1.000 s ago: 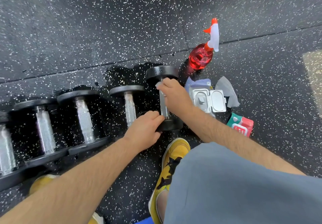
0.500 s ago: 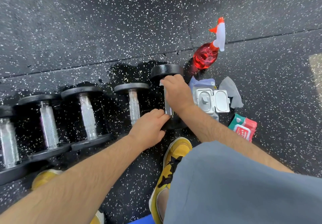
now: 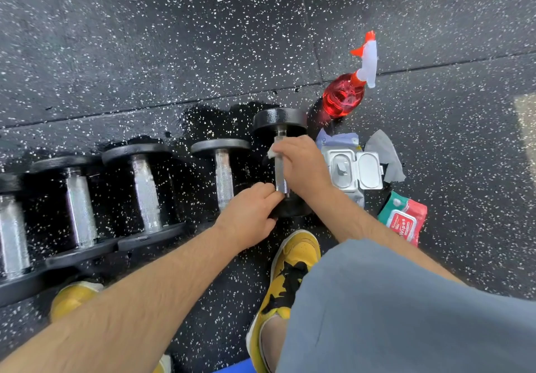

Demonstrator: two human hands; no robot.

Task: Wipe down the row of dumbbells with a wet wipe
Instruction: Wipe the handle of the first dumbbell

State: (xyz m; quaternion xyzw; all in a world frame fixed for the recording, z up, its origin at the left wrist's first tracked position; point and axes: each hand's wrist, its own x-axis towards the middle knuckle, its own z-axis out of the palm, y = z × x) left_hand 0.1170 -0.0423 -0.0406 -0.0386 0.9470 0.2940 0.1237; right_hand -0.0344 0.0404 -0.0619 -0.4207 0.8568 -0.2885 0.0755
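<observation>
Several black dumbbells with silver handles lie in a row on the speckled floor, from the far left (image 3: 11,236) to the rightmost dumbbell (image 3: 280,120). My right hand (image 3: 301,167) wraps a white wet wipe (image 3: 271,153) round the upper part of the rightmost dumbbell's handle (image 3: 280,181). My left hand (image 3: 249,213) rests curled on that dumbbell's near head, hiding most of it. The neighbouring dumbbell (image 3: 223,175) lies just to the left, untouched.
A red spray bottle (image 3: 345,97) stands behind the rightmost dumbbell. An open wipes pack (image 3: 353,169), a used grey wipe (image 3: 385,155) and a red-green wipes packet (image 3: 403,222) lie to the right. My yellow shoes (image 3: 293,268) are near. A wet patch (image 3: 217,120) darkens the floor.
My right hand with the wipe has slid a little along the handle of the rightmost dumbbell. My left hand has stayed on the near head.
</observation>
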